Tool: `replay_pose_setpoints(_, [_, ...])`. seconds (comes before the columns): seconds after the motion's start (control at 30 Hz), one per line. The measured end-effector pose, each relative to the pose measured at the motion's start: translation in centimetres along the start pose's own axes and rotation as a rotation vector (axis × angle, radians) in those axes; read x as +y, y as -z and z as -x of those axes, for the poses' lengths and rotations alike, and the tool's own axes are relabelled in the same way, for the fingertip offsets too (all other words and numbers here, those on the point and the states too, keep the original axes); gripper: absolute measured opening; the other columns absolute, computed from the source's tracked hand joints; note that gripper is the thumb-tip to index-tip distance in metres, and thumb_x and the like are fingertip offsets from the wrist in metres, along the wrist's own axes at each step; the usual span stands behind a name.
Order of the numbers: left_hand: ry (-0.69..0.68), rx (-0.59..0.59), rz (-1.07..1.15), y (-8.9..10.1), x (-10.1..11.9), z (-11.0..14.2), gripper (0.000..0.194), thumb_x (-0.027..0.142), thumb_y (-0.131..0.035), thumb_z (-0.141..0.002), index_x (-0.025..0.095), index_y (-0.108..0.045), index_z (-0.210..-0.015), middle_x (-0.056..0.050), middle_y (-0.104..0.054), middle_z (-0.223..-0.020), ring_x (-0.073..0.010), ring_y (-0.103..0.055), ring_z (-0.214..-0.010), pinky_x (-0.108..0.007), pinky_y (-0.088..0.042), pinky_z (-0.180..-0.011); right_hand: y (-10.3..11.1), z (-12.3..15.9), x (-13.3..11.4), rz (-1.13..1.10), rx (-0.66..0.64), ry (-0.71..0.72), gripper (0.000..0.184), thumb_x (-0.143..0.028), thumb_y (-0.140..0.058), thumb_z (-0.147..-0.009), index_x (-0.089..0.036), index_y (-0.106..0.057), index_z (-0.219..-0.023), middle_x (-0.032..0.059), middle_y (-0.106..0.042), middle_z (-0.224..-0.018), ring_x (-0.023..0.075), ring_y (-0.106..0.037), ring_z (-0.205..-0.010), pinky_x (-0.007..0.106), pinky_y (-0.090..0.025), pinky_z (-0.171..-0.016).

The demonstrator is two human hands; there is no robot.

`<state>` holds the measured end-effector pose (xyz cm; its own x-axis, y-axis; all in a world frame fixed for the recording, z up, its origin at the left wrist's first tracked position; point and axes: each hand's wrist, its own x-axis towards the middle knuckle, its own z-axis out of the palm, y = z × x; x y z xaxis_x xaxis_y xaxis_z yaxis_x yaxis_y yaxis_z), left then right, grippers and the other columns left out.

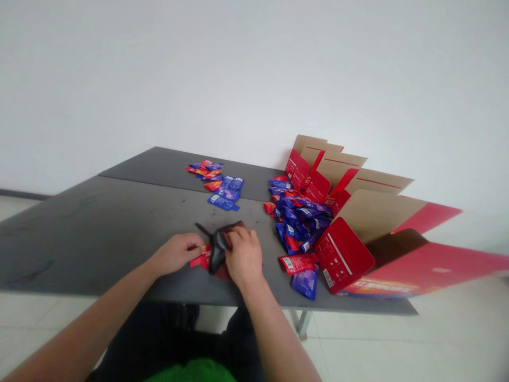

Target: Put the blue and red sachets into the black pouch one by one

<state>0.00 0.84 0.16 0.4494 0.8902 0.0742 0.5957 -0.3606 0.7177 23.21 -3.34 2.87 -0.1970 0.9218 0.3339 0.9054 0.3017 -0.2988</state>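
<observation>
From my remote view: left hand pinches red packet over bench; right hand grips blurred black object right beside it. Careless drag of object could snag packet; slack left pinch could let packet slip.

- Bright green top: a rounded patch at the bottom edge of the frame, left of centre, its surface texture too blurred to tell.
- Trousers: black or a very dark blue, plain, in the lower middle of the frame, around the green.
- Left forearm: bare, smooth in outline, lower left, slimming toward the wrist.
- Right forearm: bare likewise, at the bottom, right of centre.
- Left hand and right hand: ungloved, near mid-frame, finger edges softened by blur.
</observation>
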Motion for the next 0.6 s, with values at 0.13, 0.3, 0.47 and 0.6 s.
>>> replay_pose_setpoints(0.13, [-0.047, -0.004, -0.005, 0.1, 0.3, 0.1, 0.02, 0.036, -0.063, -0.084, 0.02, -0.071, -0.075, -0.001, -0.071, -0.079, -0.0198, -0.065, -0.077, -0.027, -0.047, -0.071, -1.2, 0.4, -1.3, -0.049, -0.119, 0.169, 0.021, -0.018, -0.058, -0.095, -0.025, -0.072, -0.109, 0.004, -0.069, -0.121, 0.0236, -0.054, -0.108, 0.035, -0.042, -0.093])
replay_pose_setpoints(0.3, [0.013, -0.009, -0.039, 0.0, 0.3, 0.1, 0.026, 0.038, -0.057, -0.091, 0.021, -0.073, -0.079, -0.002, -0.076, -0.088, -0.0193, -0.069, -0.081, -0.027, -0.048, -0.075, 0.4, -1.0, 3.1, 0.085, -0.115, -0.162, 0.023, -0.014, -0.053, -0.096, -0.021, -0.074, -0.102, 0.0096, -0.07, -0.115, 0.0244, -0.056, -0.103, 0.035, -0.041, -0.094])
replay_pose_setpoints(0.47, [-0.008, -0.026, -0.038, 0.2, 0.1, 0.0, 0.025, 0.036, -0.058, -0.089, 0.021, -0.07, -0.074, -0.001, -0.072, -0.08, -0.0197, -0.067, -0.077, -0.027, -0.047, -0.071, 0.4, 0.1, 0.0, -0.032, -0.048, 0.042, 0.023, -0.019, -0.056, -0.097, -0.025, -0.071, -0.114, 0.0046, -0.067, -0.129, 0.0239, -0.053, -0.111, 0.035, -0.041, -0.095])
replay_pose_setpoints(0.6, [-0.035, -0.039, -0.05, 0.2, 0.1, 0.0, 0.023, 0.038, -0.062, -0.088, 0.02, -0.072, -0.079, -0.002, -0.073, -0.082, -0.0205, -0.067, -0.08, -0.027, -0.047, -0.072, -0.6, 0.9, -0.6, -0.071, -0.135, 0.184, 0.02, -0.021, -0.056, -0.099, -0.025, -0.072, -0.11, 0.0034, -0.069, -0.123, 0.023, -0.054, -0.111, 0.034, -0.041, -0.095])
